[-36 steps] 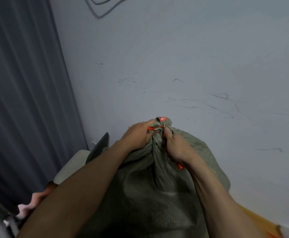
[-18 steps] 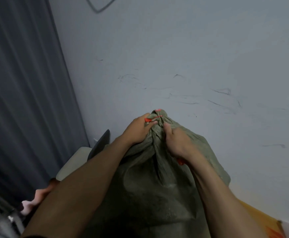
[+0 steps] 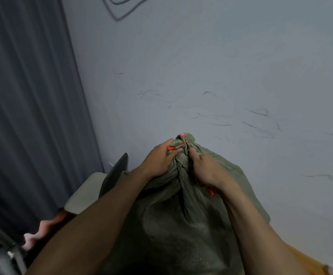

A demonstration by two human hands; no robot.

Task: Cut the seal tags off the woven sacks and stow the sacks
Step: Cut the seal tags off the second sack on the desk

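A full olive-green woven sack (image 3: 181, 225) stands against the wall, its neck bunched and tied by a red seal tag (image 3: 183, 143). My left hand (image 3: 159, 159) grips the left side of the neck and pinches the tag's loose red end (image 3: 170, 148). My right hand (image 3: 205, 167) is curled against the right side of the neck, thumb up beside the tie. An orange tool end (image 3: 210, 192) pokes out under its palm; the rest of the tool is hidden.
The pale scuffed wall (image 3: 221, 76) is right behind the sack. A dark curtain (image 3: 27, 106) hangs at the left. A chair with a beige seat (image 3: 84, 193) and dark back stands left of the sack. An orange surface (image 3: 308, 262) shows at the bottom right.
Both hands have kept their hold on the sack neck. The neck dipped and came back up in the view, and the tag's round red top shows again.
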